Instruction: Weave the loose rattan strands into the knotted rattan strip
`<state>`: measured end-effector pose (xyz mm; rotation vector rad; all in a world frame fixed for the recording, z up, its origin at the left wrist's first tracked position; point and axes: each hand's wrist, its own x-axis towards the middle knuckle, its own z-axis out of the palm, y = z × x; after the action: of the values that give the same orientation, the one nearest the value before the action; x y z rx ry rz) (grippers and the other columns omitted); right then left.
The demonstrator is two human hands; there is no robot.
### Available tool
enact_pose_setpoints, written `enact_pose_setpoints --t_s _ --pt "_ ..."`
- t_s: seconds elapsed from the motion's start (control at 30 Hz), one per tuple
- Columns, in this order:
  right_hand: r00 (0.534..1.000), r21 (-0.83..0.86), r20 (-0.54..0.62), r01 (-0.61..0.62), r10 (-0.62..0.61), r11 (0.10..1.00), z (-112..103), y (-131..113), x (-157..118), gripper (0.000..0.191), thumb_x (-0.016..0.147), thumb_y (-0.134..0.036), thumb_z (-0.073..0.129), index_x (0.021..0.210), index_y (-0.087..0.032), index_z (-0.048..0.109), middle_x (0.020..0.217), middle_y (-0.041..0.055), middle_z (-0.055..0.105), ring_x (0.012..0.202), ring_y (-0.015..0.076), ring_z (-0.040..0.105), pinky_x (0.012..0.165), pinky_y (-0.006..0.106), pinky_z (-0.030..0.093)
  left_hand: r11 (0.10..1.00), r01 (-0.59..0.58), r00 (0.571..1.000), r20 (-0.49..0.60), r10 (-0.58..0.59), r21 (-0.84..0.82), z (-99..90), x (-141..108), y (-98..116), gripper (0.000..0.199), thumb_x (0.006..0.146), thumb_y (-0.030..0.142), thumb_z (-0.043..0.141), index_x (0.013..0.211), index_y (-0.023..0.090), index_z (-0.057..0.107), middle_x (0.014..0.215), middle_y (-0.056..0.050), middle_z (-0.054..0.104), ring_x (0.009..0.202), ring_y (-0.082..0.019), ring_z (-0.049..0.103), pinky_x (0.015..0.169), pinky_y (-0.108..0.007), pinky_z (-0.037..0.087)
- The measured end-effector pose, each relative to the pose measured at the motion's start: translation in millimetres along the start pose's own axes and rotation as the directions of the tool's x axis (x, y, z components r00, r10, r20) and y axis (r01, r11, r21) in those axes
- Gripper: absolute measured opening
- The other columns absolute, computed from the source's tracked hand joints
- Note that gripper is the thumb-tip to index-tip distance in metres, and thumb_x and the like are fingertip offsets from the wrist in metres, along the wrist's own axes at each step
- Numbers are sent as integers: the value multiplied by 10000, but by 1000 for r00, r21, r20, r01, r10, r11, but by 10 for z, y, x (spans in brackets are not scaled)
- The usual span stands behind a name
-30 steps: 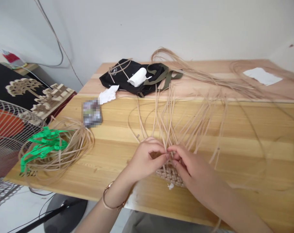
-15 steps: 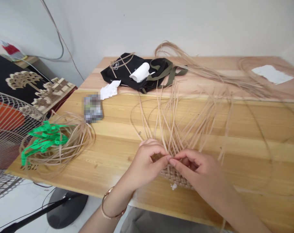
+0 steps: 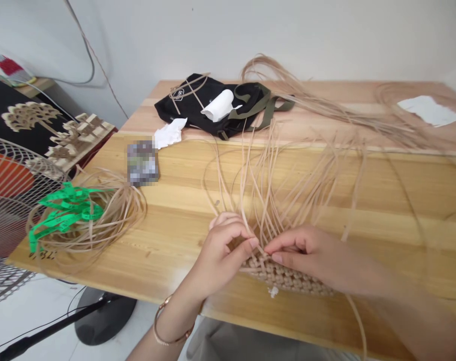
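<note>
A tan woven piece [image 3: 291, 276] lies near the table's front edge, with many long loose strands [image 3: 265, 195] fanning out from its far side. My left hand [image 3: 228, 250] is closed at its left end, thumb and forefinger pinching a strand. Just right of it, my right hand [image 3: 306, 250] rests over the weave, its forefinger and thumb slightly apart at the base of the strands. Whether a strand lies between those two fingertips is too small to tell. The lower fingers of my right hand are partly hidden.
A coil of strands [image 3: 119, 215] with a green tape measure [image 3: 68, 210] lies at the left, beside a wire fan guard [image 3: 10, 215]. Behind are a black bag [image 3: 201, 105], white paper [image 3: 431, 110] and a strand bundle [image 3: 318, 108].
My right hand has moved slightly right, away from my left fingertips, and its thumb and forefinger have parted. More of the weave shows. The view has shifted a little.
</note>
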<state>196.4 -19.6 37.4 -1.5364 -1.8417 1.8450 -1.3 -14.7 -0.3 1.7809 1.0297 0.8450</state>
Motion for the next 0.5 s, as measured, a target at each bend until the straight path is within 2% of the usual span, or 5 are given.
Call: enact_pose_setpoints --t_s 0.07,0.13,0.27,0.37,0.5 --pt "997 -113 29 79 -76 990 -22 -4 -14 248 915 -287 477 862 -260 718 591 -44 541 524 116 435 498 242 284 1000 -11 1000 5 11 -17 -5 -12 -8 180 886 216 584 710 196 617 746 -14 628 886 -184 541 896 -359 361" --pt "991 -229 7 135 -137 964 -44 -6 -42 256 917 -247 469 862 -277 718 707 -28 655 615 141 543 561 251 352 999 -33 999 25 34 -41 -3 -19 -6 171 884 209 588 718 190 626 747 -20 628 880 -183 544 894 -360 369" --pt "980 -420 -50 154 -192 894 -78 -36 -91 236 900 -215 475 864 -278 700 767 -8 684 685 169 592 627 270 397 992 -73 996 52 78 -99 9 -18 2 158 878 198 594 724 176 621 746 -26 620 813 -170 547 818 -341 400" --pt "986 -482 -53 114 -159 869 -78 -103 -71 204 894 -241 478 772 -237 641 749 -3 637 689 163 571 620 274 389 988 -75 996 44 81 -132 19 -12 -5 153 877 199 597 729 167 615 750 -31 615 794 -167 542 790 -337 404" --pt "998 -346 -58 -5 -16 938 -66 -197 21 212 870 -321 533 701 -209 595 620 -33 559 576 124 512 512 241 345 982 -62 996 49 72 -178 30 -8 -33 162 871 203 603 716 157 610 729 -30 595 767 -163 528 764 -335 402"
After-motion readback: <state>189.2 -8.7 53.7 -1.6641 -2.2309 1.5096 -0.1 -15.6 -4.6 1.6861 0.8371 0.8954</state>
